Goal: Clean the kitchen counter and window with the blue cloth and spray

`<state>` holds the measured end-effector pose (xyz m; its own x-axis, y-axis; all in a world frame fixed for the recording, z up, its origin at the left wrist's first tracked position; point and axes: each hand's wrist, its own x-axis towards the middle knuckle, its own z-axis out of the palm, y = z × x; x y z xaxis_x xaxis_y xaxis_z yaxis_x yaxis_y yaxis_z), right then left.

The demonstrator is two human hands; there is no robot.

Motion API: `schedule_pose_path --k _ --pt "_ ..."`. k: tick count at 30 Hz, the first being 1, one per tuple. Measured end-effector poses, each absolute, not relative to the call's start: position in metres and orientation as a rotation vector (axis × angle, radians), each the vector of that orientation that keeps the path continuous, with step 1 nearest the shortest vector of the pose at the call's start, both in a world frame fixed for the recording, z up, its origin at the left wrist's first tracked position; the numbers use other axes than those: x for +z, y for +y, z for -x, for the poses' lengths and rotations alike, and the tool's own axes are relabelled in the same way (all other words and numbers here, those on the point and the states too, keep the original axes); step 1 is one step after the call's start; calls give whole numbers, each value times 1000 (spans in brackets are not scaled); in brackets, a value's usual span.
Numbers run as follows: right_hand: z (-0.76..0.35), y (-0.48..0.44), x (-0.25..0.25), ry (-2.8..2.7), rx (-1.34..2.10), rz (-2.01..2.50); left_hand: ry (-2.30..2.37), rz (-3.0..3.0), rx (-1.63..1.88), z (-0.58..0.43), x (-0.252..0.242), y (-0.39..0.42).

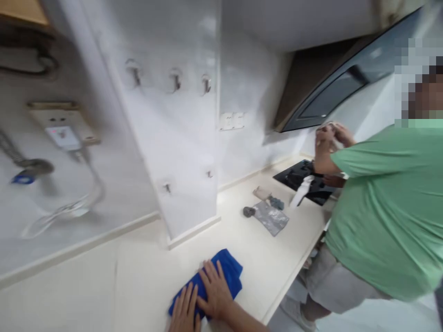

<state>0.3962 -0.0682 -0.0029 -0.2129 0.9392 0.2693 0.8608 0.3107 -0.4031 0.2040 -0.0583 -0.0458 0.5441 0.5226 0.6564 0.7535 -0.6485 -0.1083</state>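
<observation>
A folded blue cloth [226,266] lies on the pale countertop [145,276] near the bottom middle of the view. My left hand [185,309] rests flat on its lower left part, with the fingers stretched out. Beside it, my right hand [215,291] is also laid flat on the cloth, fingers somewhat apart. Both palms press down from above, and neither hand grips the fabric. The wrist of my left hand is cut off by the bottom edge of the picture.
Farther along the counter lie a grey plastic bag [272,217], a dark scrubber [248,211] and a white spray bottle [302,190] by the black hob [292,175]. A co-worker in a green shirt [387,198] stands at the right, arms raised under the range hood [321,83]. Hooks [175,82] stick out from the wall.
</observation>
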Motion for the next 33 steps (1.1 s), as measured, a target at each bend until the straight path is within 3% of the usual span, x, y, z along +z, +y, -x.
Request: schedule_pose_path --k 4,10,16,24,33 --pt "-395 -100 -13 -2226 302 1538 -1124 2360 -658 -196 -35 -106" --pt "-398 -144 -17 -2435 457 1349 -1063 2401 -704 -169 -42 -151" --pt "-372 -108 14 -2582 570 1187 -1272 2324 -585 -144 -45 -157" --pt "-332 -19 17 -2542 558 1079 -1624 2247 -524 -130 -35 -97" --pt "-374 63 -8 -2369 322 1265 -1673 2430 -553 -178 -31 14"
